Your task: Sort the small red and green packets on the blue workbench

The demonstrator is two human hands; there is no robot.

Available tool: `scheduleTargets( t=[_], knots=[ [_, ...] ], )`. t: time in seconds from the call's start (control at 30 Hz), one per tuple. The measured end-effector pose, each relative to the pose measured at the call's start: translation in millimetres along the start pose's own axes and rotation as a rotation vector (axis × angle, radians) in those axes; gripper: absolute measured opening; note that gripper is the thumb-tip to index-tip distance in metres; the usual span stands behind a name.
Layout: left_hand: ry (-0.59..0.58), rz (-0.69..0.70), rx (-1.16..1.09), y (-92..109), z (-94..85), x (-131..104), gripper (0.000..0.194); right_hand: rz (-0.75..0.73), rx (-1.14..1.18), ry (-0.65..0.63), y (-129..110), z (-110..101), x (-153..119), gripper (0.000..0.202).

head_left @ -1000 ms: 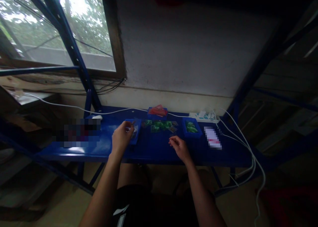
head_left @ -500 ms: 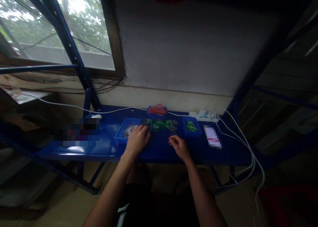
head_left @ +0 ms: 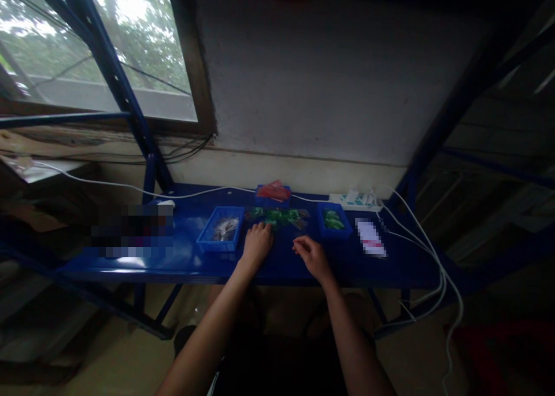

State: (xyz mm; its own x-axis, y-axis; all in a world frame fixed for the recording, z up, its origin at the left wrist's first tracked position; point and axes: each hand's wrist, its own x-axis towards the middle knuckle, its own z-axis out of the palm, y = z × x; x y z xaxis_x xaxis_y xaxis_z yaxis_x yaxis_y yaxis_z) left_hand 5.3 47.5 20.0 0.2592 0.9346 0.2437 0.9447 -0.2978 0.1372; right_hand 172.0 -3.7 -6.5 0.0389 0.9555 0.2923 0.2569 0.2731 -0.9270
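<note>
From afar I judge packet handling in hand: left hand [head_left: 258, 243] palm-down at the green packets [head_left: 277, 214] on the table [head_left: 281, 266], right hand [head_left: 312, 254] curled nearby, both grips unreadable; next likely calls for a light fingertip pinch.

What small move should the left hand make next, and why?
Probably slide one of the green packets toward the right hand: the left hand has its fingertips at their near edge, and the right hand's fingers curl close by. Whether either hand holds something is unclear.
</note>
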Motion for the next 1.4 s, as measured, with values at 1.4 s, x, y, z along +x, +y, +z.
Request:
scheduleTargets(
  t=[1.4],
  knots=[
    [-0.044,-0.107,-1.461,22.0,6.9,-27.7,0.034,0.017,-0.010,-0.029,-7.1,-6.1,0.1,0.027]
  ],
)
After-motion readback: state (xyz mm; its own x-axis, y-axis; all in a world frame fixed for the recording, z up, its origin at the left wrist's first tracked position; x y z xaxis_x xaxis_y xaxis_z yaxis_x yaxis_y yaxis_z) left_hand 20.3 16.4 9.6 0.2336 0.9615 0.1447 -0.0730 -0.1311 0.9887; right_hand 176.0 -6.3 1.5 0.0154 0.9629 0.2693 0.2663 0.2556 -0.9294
